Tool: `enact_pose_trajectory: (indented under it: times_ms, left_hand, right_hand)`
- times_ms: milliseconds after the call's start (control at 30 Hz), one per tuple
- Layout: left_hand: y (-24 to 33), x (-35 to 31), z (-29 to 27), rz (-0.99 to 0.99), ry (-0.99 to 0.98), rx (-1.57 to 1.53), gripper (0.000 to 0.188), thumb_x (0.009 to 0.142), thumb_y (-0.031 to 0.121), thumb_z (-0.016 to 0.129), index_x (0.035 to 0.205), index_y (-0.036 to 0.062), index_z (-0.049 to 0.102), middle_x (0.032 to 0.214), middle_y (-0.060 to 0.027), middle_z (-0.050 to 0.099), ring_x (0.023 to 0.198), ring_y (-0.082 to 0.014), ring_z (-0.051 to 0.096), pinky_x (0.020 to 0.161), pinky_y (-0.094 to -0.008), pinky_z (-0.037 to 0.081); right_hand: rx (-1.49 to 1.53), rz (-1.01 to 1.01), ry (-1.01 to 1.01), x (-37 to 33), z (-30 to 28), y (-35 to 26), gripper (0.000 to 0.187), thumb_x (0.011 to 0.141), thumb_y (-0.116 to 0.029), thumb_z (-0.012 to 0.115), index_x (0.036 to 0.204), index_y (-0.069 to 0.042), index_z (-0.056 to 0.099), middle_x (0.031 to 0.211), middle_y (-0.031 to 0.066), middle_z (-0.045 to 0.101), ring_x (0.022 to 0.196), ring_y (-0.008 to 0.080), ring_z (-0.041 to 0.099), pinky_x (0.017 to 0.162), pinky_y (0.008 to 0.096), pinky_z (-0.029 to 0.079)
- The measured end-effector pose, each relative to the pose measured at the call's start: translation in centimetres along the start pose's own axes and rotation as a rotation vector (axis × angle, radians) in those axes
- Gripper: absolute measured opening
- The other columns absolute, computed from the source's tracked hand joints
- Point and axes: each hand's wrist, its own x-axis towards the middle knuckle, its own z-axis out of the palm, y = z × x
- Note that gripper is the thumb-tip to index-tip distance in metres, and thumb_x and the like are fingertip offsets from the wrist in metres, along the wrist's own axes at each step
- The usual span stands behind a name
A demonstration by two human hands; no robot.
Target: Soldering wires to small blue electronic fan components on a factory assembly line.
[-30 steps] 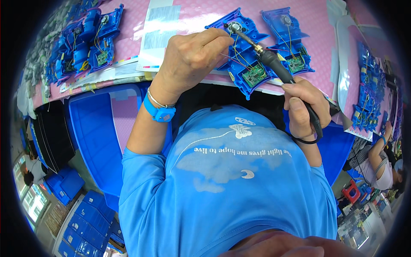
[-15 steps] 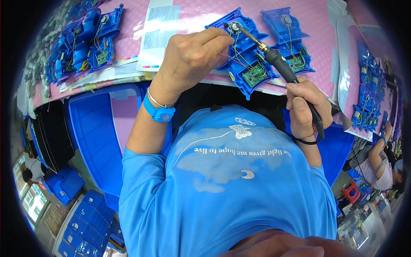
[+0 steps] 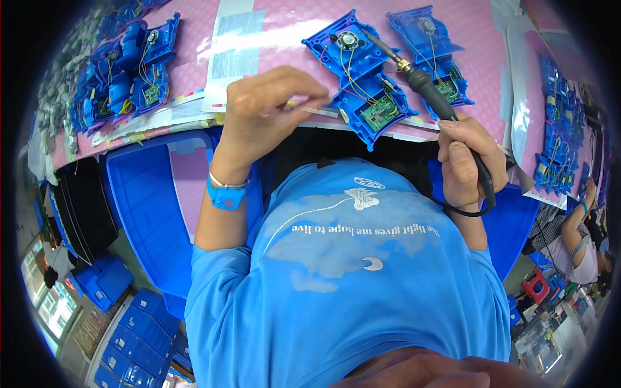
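In my right hand (image 3: 471,158) is a soldering iron (image 3: 427,87) with a black handle, its fingers wrapped round the grip. The metal tip points up and left, close to the right side of a blue plastic housing half (image 3: 362,81). That housing holds a round speaker (image 3: 347,41), thin wires and a green circuit board (image 3: 379,114). My left hand (image 3: 268,107) is just left of it, near the table's front edge. Its thumb and fingertips are pinched together; whatever is between them, if anything, is too small to make out.
A similar blue housing (image 3: 432,55) with speaker and board lies to the right. More blue housings (image 3: 126,71) are grouped at the left, and others (image 3: 555,129) at the far right. Blue bins (image 3: 152,207) stand below the pink table (image 3: 284,42). Another person's arm (image 3: 572,223) shows at right.
My left hand has drawn back from the speaker, down and to the left. The iron's tip has moved off the speaker to the right. The housing has shifted slightly left.
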Motion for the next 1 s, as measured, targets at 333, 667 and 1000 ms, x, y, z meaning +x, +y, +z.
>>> enact_pose_trajectory:
  times_ms: [333, 667, 1000]
  left_hand:
    - [0.5, 0.4, 1.5, 0.100, -0.113, 0.111, 0.029, 0.079, -0.003, 0.070, 0.107, 0.0056, 0.070, 0.109, -0.0082, 0.071, 0.079, -0.0253, 0.074, 0.064, -0.0339, 0.060]
    - [-8.8, 3.0, -12.2, 0.139, -0.252, 0.564, 0.028, 0.080, -0.009, 0.067, 0.102, 0.0079, 0.069, 0.096, -0.0098, 0.072, 0.078, -0.0311, 0.071, 0.066, -0.0352, 0.057]
    - [3.1, 2.4, -3.3, 0.119, 0.185, 0.427, 0.024, 0.082, -0.008, 0.071, 0.100, 0.0076, 0.075, 0.088, -0.0101, 0.071, 0.074, -0.0256, 0.070, 0.061, -0.0355, 0.055]
  right_hand:
    - [-0.012, 0.059, 0.148, 0.3, -0.3, -1.0, 0.021, 0.088, -0.001, 0.061, 0.105, 0.007, 0.072, 0.084, 0.0095, 0.067, 0.062, 0.0117, 0.057, 0.059, 0.0259, 0.045]
    - [0.073, -0.009, 0.144, -0.4, -2.7, -0.9, 0.027, 0.091, -0.002, 0.058, 0.111, 0.012, 0.069, 0.081, 0.0141, 0.064, 0.063, 0.0132, 0.052, 0.059, 0.0262, 0.041]
    - [-0.264, -0.017, 0.243, 0.3, -2.1, 0.5, 0.025, 0.095, 0.004, 0.056, 0.116, 0.013, 0.067, 0.083, 0.0134, 0.064, 0.070, 0.0149, 0.058, 0.065, 0.0275, 0.046]
